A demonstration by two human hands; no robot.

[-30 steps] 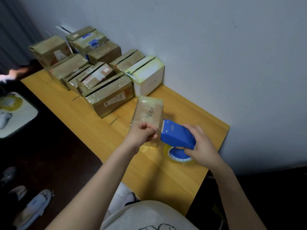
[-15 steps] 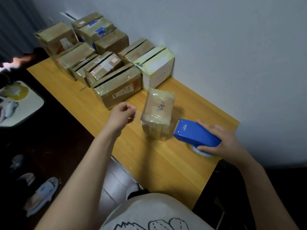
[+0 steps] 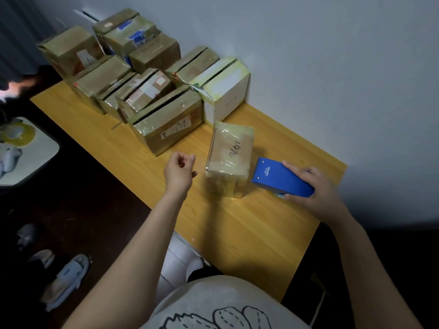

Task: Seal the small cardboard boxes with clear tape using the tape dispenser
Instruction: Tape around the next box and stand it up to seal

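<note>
Wooden table (image 3: 249,229) against pale wall (image 3: 332,67), dark floor (image 3: 95,222).

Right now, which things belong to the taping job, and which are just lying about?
Job: small box with writing; tape dispenser, gripped by the right hand; boxes by the wall.
Lying about: slipper on the floor; white surface at left with a yellowish ring.

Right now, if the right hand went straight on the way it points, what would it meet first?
Probably the small taped box: the right hand holds the blue tape dispenser, nose aimed at that box's side, depth unclear.
</note>
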